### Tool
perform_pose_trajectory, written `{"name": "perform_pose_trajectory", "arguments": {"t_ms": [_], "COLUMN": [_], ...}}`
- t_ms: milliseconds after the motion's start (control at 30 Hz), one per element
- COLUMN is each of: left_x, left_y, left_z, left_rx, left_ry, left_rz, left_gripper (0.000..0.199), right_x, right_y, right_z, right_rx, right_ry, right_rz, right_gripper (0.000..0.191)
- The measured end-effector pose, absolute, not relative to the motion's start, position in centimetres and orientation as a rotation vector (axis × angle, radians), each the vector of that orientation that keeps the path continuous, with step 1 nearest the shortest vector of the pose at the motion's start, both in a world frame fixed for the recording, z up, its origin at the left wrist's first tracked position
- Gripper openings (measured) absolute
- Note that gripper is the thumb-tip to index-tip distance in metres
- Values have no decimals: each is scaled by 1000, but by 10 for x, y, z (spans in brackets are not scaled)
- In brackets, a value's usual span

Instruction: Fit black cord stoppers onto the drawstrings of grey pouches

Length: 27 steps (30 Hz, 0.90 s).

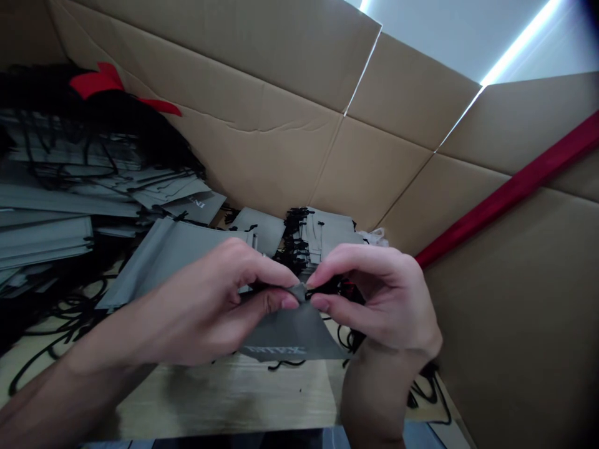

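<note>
the left hand [206, 305] and the right hand [374, 299] are meeting over the near edge of the counter [224, 393], each grip pressed together on the top edge of a small grey pouch [292, 333]. thumb and forefinger of both hands are pinching the same short stretch of fabric, just beside each other, so the mouth of the pouch is being held taut and raised clear of the wood; the body is hanging down toward the person, its printed lettering showing upside down. a black cord [327, 288] is sitting at the pinch point under the right fingertips, likely why the hands are working so close together.

just beyond the hands, a neat stack of grey pouches [327, 234] is lying with its cords bunched on one side. to the left, a looser heap of grey pouches [70, 193] is sprawling, black cords trailing across the counter. a red ribbon [100, 81] is resting on top of that heap. cardboard walls [281, 125] are closing in the space behind, with a red strip [515, 187] slanting along the right one.
</note>
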<state>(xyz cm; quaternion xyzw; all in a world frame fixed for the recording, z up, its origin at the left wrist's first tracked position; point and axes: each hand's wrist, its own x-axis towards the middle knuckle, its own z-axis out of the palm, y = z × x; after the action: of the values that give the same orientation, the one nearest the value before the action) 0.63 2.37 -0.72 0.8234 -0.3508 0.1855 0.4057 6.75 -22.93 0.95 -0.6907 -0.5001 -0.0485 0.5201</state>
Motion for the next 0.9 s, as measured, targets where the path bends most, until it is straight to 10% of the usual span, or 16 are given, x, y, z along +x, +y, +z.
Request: {"name": "perform_pose_trajectory", "arguments": {"t_ms": [367,900], "left_x": [6,8], "left_y": [30,25], "left_z": [1,1], "left_rx": [2128,2217], "left_ry": [-779,-737], "left_rz": [313,376], "left_gripper": [30,37], "right_x": [68,66], "right_y": [-234,-228], "right_z": [11,15], "right_rx": [-1521,-1587], "right_ry": [-996,-792], "right_rz": [46,-45], "right_gripper": [47,32]}}
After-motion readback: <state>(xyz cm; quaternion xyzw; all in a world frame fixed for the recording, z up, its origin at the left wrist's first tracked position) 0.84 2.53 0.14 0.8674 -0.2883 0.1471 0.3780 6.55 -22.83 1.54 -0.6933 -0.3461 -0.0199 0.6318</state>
